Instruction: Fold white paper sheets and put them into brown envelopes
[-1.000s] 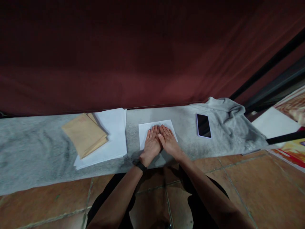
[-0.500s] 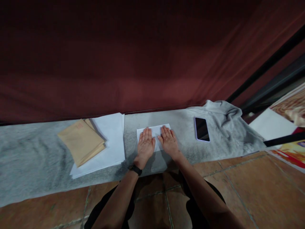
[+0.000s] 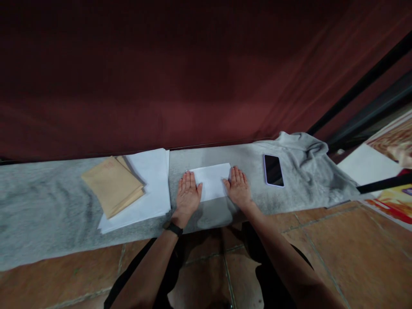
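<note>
A folded white sheet of paper [image 3: 211,182] lies on the grey cloth [image 3: 48,206] in front of me. My left hand [image 3: 187,196] rests flat at the paper's left edge, fingers stretched out, a black band on its wrist. My right hand [image 3: 238,187] lies flat at the paper's right edge, fingers out too. Neither hand holds anything; both press down beside or on the ends of the sheet.
To the left, tan envelopes [image 3: 112,185] lie on a stack of white paper [image 3: 151,184]. A dark phone [image 3: 273,170] lies to the right, next to a bunched grey garment [image 3: 312,165]. A dark red curtain hangs behind. Tiled floor lies below.
My hands were together on the middle of the paper; they have slid apart, left hand leftward and right hand rightward, to the sheet's two ends.
</note>
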{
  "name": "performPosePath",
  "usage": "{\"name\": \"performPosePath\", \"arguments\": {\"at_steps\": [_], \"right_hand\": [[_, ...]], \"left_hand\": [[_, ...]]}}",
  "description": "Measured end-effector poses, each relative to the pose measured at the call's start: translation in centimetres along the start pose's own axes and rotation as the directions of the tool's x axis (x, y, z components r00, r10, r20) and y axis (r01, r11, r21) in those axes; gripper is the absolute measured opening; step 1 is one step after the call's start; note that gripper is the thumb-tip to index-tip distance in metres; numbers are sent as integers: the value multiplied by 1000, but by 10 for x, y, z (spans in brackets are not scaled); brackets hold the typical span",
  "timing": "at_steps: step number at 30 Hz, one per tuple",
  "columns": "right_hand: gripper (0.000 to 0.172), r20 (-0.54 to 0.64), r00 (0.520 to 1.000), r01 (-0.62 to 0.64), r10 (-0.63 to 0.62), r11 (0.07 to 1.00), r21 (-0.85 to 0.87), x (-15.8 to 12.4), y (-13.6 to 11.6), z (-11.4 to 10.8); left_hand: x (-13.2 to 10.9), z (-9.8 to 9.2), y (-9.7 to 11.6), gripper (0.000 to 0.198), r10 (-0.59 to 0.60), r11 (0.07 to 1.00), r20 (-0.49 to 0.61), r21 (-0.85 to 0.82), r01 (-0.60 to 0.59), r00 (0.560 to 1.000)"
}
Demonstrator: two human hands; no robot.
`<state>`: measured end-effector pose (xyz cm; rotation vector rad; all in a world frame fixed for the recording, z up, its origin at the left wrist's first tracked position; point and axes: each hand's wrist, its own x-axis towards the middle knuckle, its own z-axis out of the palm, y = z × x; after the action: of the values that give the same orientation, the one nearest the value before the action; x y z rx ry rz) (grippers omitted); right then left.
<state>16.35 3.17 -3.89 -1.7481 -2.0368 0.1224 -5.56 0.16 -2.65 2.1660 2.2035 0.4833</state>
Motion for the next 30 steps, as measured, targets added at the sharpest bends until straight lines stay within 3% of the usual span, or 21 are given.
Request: {"name": "performPosePath", "arguments": {"at_steps": [6,10,14,16,19,23,30], "right_hand": [[73,-52,998,-14,16,999,39,-5,19,-4],[72,-40,998,-44,45,999,30,-7,19,-14],[65,57,994,87,-90,995,54,-17,-9,-19],[61,152,964,204,-216,975,93,-26,-25,-19],[59,218,929,286,-300,954,93,-38,-37,-16],[60,146,954,264,-260,965,-6,-40,-24,-14],[66,38,987,159,-155,974,-159,-37,0,-16]], "left_hand": [[-6,-6,-10,65,-42,999,22,-6,42,999],[-16,-14,-2,64,-54,998,-20,-15,54,998],[-35,-12,27,63,144,988,-19,-55,-145,989],[-45,-7,41,62,251,966,20,-69,-249,968],[-53,1,49,60,288,957,74,-45,-285,955],[-55,1,41,60,263,965,91,-12,-263,960],[-60,-8,14,67,177,984,12,-8,-177,984]]}}
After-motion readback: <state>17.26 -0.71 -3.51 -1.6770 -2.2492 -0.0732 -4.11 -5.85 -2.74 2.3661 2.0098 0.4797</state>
